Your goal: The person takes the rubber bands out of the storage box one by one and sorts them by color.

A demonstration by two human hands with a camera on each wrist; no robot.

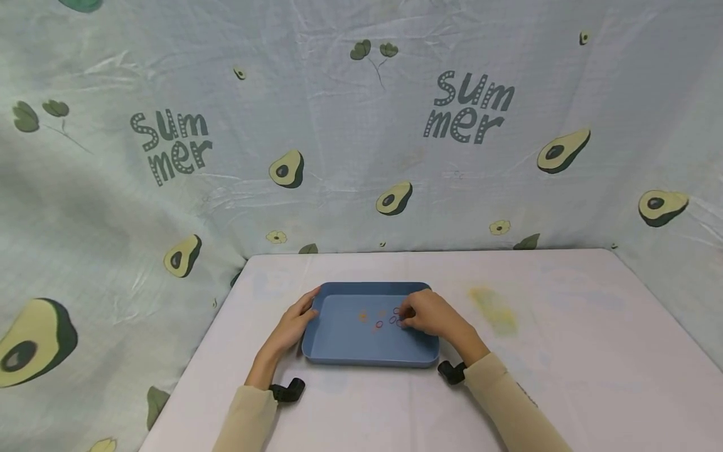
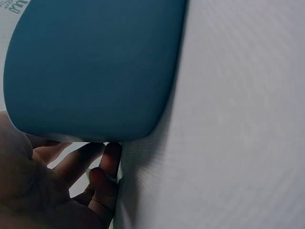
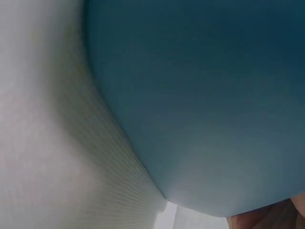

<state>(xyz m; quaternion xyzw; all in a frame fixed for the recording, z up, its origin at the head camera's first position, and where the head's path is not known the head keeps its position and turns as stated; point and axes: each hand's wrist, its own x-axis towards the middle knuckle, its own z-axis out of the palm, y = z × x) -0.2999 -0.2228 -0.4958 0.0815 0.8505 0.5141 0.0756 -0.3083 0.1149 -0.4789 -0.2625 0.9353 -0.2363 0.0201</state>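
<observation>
A shallow blue tray [image 1: 350,345] lies on the table. My left hand [image 1: 292,326] holds its left rim, thumb on the rim and fingers along the outer side; the left wrist view shows these fingers [image 2: 102,186] bent beside the tray wall [image 2: 95,71]. My right hand [image 1: 432,312] reaches over the right rim, fingers bent down to the tray floor. Beside its fingertips lie several small purple-red rings, one ring [image 1: 392,320] just left of them. Whether the fingertips pinch a ring is hidden. Small orange pieces [image 1: 363,316] lie near the middle.
The table [image 1: 361,408] has a pale cover with a yellow-green patch [image 1: 494,311] right of the tray. Behind it hangs a cloth [image 1: 339,125] printed with avocados. Black wrist cameras sit on both wrists, close to the tray's front corners.
</observation>
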